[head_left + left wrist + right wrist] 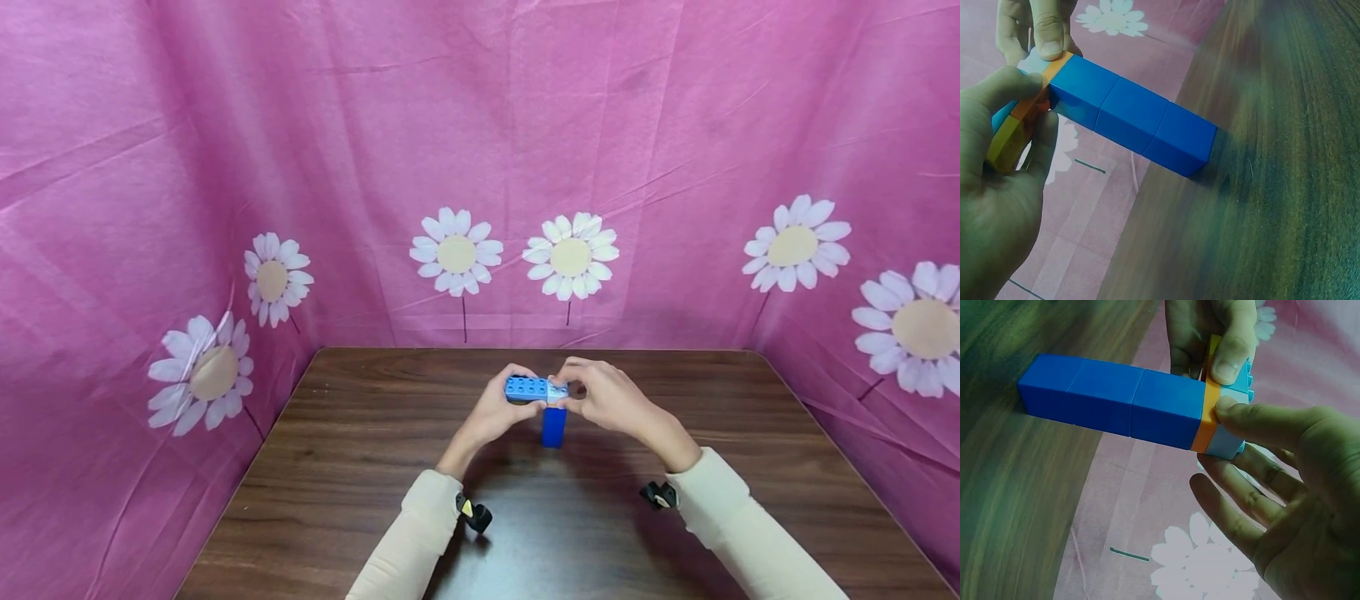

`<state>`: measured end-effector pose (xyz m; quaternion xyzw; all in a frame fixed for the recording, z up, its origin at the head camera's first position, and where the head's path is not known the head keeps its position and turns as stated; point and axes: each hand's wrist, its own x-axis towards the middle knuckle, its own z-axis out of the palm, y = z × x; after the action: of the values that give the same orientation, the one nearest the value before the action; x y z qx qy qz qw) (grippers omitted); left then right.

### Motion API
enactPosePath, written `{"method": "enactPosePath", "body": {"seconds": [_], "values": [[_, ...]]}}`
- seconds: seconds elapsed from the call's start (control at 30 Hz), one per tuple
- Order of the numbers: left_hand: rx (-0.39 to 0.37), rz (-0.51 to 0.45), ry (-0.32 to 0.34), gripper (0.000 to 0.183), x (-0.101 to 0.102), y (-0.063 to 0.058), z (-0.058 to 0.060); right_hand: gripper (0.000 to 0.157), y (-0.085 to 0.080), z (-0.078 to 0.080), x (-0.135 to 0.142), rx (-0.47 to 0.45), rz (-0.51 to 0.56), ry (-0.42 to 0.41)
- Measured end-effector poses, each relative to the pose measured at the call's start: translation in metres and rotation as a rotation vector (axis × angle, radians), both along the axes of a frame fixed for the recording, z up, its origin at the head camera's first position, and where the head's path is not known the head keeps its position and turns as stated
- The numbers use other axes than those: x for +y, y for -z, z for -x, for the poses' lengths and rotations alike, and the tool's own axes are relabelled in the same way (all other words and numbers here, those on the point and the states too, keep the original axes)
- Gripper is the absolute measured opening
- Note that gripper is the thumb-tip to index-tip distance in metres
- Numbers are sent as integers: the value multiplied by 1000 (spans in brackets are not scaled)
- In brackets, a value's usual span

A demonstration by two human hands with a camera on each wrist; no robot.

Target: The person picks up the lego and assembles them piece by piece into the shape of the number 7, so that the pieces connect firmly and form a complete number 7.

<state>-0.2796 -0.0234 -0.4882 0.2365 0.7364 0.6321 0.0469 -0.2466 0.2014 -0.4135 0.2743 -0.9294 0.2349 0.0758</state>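
A column of three dark blue toy building bricks (1135, 112) stands upright on the wooden table. On its top lies a flat orange brick (1207, 419), with a yellow brick (1007, 142) reaching out to the left. A light blue studded brick (527, 388) and a pale whitish-blue brick (1225, 442) sit side by side over these. My left hand (491, 415) grips the light blue brick's end, thumb at the near side and fingers behind. With thumb and fingers my right hand (611, 400) pinches the pale brick at the top of the column.
The brown wooden table (337, 483) spreads around the column. Pink cloth (360, 167) printed with white daisies hangs behind and at both sides. Black wrist cameras sit at the left cuff (431, 500) and right cuff (708, 479).
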Motion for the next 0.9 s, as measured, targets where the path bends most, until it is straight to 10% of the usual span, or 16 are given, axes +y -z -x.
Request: {"method": "enactPosePath", "body": {"seconds": [0.9], "values": [[-4, -36, -10, 43, 3, -1, -3, 28, 4, -7, -2, 10, -12, 52]]}}
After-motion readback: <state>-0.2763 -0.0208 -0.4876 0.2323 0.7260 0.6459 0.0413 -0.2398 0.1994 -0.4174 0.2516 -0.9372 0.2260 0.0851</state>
